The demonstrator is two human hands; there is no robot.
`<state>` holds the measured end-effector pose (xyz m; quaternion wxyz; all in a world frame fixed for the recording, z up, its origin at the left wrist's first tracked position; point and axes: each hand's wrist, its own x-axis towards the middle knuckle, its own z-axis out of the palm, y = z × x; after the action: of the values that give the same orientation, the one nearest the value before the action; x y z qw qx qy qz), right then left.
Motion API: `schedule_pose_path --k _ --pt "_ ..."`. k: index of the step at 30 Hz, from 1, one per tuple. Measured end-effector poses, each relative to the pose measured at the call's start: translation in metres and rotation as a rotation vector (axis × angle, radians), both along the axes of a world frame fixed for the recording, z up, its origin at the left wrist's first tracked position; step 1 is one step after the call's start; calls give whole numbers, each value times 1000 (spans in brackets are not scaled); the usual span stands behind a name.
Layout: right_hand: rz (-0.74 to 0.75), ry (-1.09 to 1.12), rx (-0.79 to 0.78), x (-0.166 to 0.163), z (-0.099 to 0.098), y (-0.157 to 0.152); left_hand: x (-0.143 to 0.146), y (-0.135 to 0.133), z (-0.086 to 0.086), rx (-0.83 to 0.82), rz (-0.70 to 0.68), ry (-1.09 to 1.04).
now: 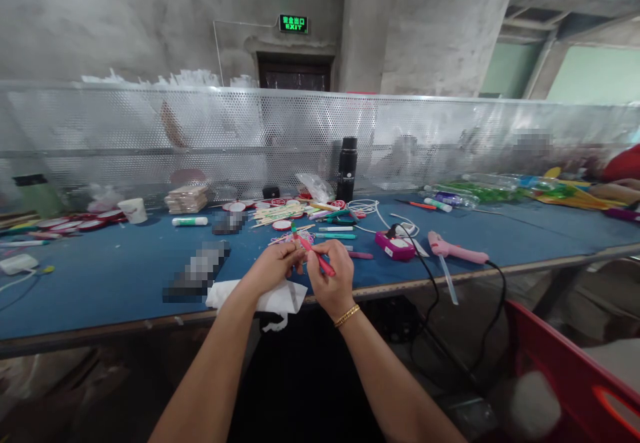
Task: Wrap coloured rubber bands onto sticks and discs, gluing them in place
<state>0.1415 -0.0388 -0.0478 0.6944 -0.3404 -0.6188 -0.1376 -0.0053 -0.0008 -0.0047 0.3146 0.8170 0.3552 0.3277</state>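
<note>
At the front edge of the blue table, my right hand (334, 275) is closed around a red marker pen (325, 265), which slants up to the left. My left hand (277, 266) is closed in a pinch right at the pen's front end. A thin piece with a green and red end (295, 231) sticks up above the left fingers. Whether it belongs to what the left fingers pinch, I cannot tell; the fingers hide most of it. White tissue (285, 298) lies under my left wrist. Behind the hands are several pens, among them a teal pen (336, 235).
On the right are a purple power socket (395, 246) and a pink glue gun (457, 251) with a hanging cord. A black bottle (347, 169) stands before the perforated metal screen (300, 123). Wooden sticks (280, 211), a glue stick (190, 221) and a paper cup (133, 211) are left.
</note>
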Motion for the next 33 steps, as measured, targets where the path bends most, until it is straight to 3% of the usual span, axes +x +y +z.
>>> schedule_pose_path --k 33 --pt "38 -27 -3 0 0 -1 0 1 -1 -9 -5 -11"
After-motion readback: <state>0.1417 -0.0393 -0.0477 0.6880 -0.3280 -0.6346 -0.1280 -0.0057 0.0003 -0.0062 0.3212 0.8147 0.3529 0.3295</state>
